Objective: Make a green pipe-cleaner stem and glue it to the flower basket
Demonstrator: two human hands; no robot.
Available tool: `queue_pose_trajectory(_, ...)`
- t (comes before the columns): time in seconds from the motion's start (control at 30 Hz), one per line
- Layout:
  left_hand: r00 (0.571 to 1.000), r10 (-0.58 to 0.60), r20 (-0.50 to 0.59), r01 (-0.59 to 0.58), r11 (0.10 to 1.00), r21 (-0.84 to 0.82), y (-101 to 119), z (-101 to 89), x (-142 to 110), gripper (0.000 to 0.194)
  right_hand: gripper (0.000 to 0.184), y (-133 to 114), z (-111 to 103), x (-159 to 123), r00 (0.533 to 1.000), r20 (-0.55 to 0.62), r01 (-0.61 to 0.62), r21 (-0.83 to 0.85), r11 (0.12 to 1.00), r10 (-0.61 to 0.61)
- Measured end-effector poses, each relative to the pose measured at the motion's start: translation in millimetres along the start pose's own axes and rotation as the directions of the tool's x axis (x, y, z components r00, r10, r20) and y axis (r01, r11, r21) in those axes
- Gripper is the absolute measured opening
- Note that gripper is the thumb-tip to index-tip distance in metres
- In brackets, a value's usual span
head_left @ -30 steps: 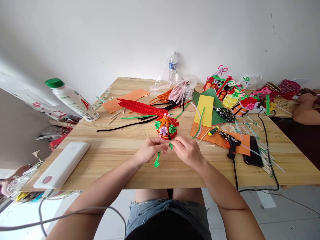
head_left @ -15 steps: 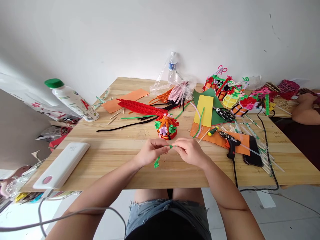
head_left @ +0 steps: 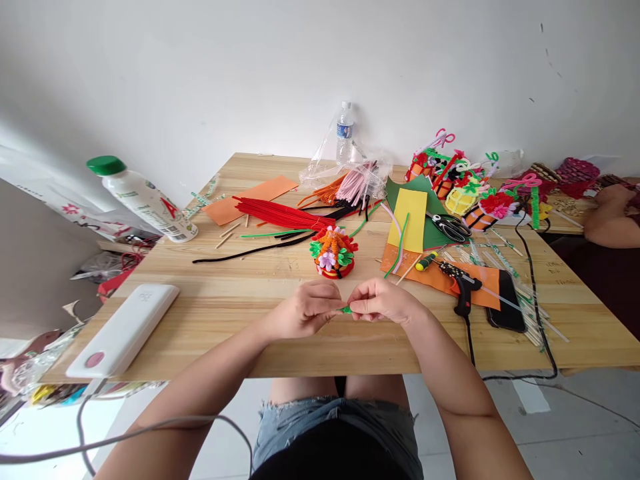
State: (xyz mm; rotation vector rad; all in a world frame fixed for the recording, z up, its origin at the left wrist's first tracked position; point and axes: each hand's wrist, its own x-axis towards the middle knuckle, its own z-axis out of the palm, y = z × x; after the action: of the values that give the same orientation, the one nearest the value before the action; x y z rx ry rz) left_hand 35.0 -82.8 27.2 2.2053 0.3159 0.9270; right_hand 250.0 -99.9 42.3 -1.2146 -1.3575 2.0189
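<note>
Between my fingertips is a small green pipe cleaner (head_left: pixel 346 309), mostly hidden by the fingers. My left hand (head_left: pixel 311 310) pinches it from the left, and my right hand (head_left: pixel 383 301) pinches it from the right. Both hands are held over the wooden table, near its front edge. Just beyond them stands a small basket of pipe-cleaner flowers (head_left: pixel 332 255) in orange, red, green and lilac. Behind that basket lies a bundle of red pipe cleaners (head_left: pixel 280 215).
On the right lie a hot glue gun (head_left: pixel 465 287), a phone (head_left: pixel 505 303), scissors (head_left: pixel 450 228) and coloured paper (head_left: pixel 411 220). Finished flower baskets (head_left: pixel 463 200) stand farther back. A power bank (head_left: pixel 125 327) and a white bottle (head_left: pixel 145 200) are on the left. Another person's arm (head_left: pixel 613 217) shows far right.
Both hands have come slightly nearer to me. The green pipe cleaner's curled end, which hung below my left hand, is now hidden. The left fingers are more curled.
</note>
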Motion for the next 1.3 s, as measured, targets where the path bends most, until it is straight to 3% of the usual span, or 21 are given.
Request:
queue_pose_trajectory(0.13,0.993,0.107,0.047,-0.11,0.991,0.075,0,-0.7,0,0.024,0.035,2,-1,4,0.986,0.145,-0.092,0.069,0.993,0.081)
queue_pose_trajectory(0.2,0.989,0.143,0.038,-0.146,0.985,0.09,0,-1.0,0,0.025,0.037,2,0,4,0.984,0.162,-0.086,0.074,0.994,0.074)
queue_pose_trajectory(0.3,0.995,0.099,-0.003,-0.099,0.993,0.06,0,-1.3,0,0.021,0.037,1,4,0,0.998,0.066,-0.008,-0.011,1.0,0.009)
queue_pose_trajectory(0.4,0.998,-0.005,-0.066,0.009,0.997,0.071,0,-1.0,-1,0.02,0.029,0,10,-3,0.969,-0.138,0.172,-0.223,0.96,-0.205)
queue_pose_trajectory(0.43,0.994,-0.027,-0.102,0.036,0.996,0.084,-1,-0.8,-1,0.02,0.025,1,12,-4,0.923,-0.2,0.258,-0.319,0.912,-0.33)
queue_pose_trajectory(0.5,0.983,-0.069,-0.172,0.087,0.991,0.097,-1,0.1,-1,0.02,0.019,3,14,-3,0.759,-0.231,0.422,-0.538,0.73,-0.609)
queue_pose_trajectory(0.57,0.969,-0.118,-0.216,0.14,0.986,0.086,-1,1.4,-1,0.019,0.014,4,15,-2,0.579,-0.121,0.506,-0.723,0.471,-0.807)
queue_pose_trajectory(0.6,0.963,-0.141,-0.229,0.162,0.984,0.076,-1,2.1,-1,0.019,0.013,5,15,-1,0.51,-0.046,0.518,-0.78,0.35,-0.859)
queue_pose_trajectory(0.67,0.949,-0.177,-0.261,0.195,0.98,0.047,-2,3.4,-1,0.019,0.013,4,14,-1,0.442,0.072,0.517,-0.835,0.188,-0.894)
queue_pose_trajectory(0.73,0.936,-0.204,-0.288,0.217,0.976,0.014,-2,4.3,-1,0.019,0.015,4,13,-1,0.441,0.131,0.512,-0.849,0.129,-0.888)
queue_pose_trajectory(1.03,0.924,-0.241,-0.298,0.252,0.968,0.001,-2,6.6,-1,0.019,0.012,7,12,0,0.49,0.187,0.454,-0.889,0.066,-0.851)
queue_pose_trajectory(1.2,0.951,-0.186,-0.247,0.199,0.98,0.027,-1,7.5,-1,0.018,0.014,6,11,0,0.544,0.158,0.524,-0.831,0.186,-0.824)
queue_pose_trajectory(1.3,0.936,-0.241,-0.257,0.235,0.971,-0.054,-2,7.2,0,0.017,0.012,6,10,1,0.571,0.073,0.528,-0.796,0.298,-0.817)
